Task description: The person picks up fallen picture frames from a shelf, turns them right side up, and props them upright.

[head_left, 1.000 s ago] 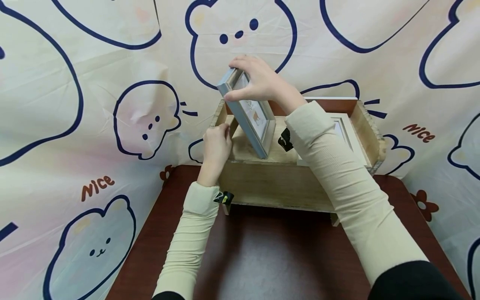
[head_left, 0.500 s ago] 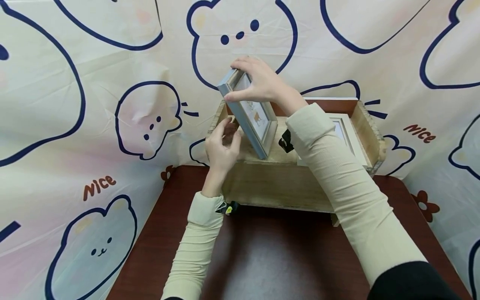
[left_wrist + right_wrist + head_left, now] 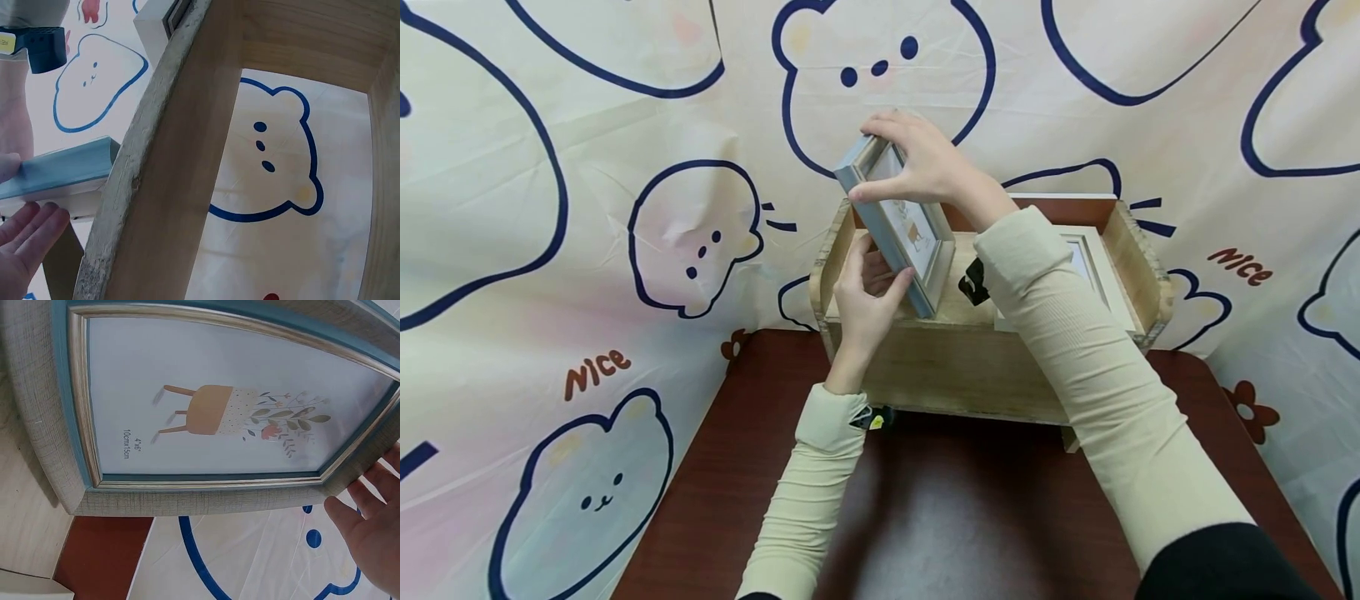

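Blue-edged frame (image 3: 916,236), long axis aslant, top leftward, face rightward.

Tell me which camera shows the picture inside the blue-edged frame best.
Right wrist: the picture fills much of the view, lettering readable. The head view shows it slanted, partly behind the right hand. The left wrist view shows the frame's side, not the picture.

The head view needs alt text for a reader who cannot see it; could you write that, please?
A person's right hand grips the top of a tilted picture frame at a wooden shelf, and the left hand holds its blue side lower down. On the shelf's right, a pale second frame is partly hidden by the right sleeve.
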Demonstrator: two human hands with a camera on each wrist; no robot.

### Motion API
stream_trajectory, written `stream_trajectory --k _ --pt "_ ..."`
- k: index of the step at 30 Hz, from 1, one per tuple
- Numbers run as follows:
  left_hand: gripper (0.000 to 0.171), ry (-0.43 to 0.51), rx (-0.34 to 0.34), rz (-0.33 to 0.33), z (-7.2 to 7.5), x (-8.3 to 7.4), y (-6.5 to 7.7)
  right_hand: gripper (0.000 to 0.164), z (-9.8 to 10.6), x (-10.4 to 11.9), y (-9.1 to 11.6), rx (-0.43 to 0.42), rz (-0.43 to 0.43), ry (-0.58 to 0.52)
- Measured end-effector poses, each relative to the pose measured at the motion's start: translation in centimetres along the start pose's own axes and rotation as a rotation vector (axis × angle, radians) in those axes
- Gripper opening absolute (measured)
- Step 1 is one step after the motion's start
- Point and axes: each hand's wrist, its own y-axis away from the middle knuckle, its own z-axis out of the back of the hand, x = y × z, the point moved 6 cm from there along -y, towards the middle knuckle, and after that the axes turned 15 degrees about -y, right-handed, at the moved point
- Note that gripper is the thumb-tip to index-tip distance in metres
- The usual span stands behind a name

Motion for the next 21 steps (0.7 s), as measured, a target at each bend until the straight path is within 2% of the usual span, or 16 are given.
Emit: stream_trajectory --k 15,21 --pt "0.05 -0.013 0.004 -0.013 0.3 0.1 -0.3 0.078 -0.2 -0.3 -0.1 -0.043 0.033 -0.011" --pt "0.048 0.001 0.007 -0.012 0.2 0.2 -0.3 0.074 0.1 -1.3 0.1 -0.021 0.037 -0.129"
